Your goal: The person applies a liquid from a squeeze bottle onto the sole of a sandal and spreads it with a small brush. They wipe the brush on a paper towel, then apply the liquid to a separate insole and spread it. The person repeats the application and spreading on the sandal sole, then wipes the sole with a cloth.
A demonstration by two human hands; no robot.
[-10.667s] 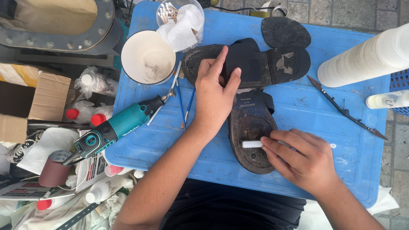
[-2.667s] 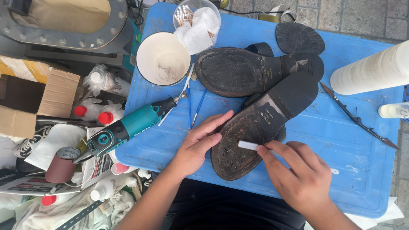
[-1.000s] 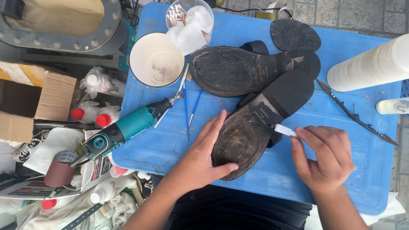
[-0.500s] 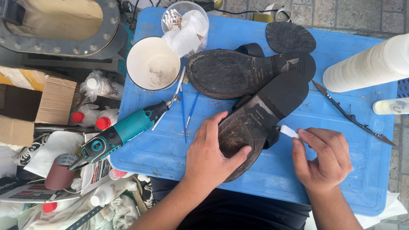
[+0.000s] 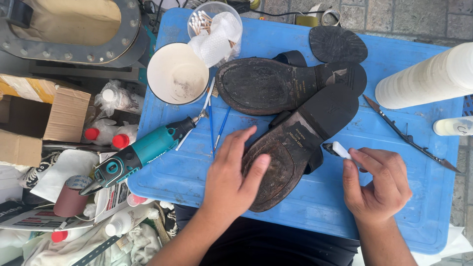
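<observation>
Left hand (image 5: 231, 184) lies flat, released, pressing the near shoe sole (image 5: 295, 148) on the blue worktop (image 5: 404, 148), while right hand (image 5: 377, 184) at 3 o'clock pinches a small white stick (image 5: 341, 149).

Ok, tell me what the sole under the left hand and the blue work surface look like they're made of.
Sole: probably leather or rubber, matte brown-black, scuffed and dusty at the forefoot, where the left hand presses. Blue work surface: looks like moulded plastic, slightly glossy, with a rounded raised rim.

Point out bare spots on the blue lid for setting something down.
Free: blue lid right of the right hand, below the thin blade; also below the rotary tool, beside the left hand. Crowded: top, around cup and sandals.
</observation>
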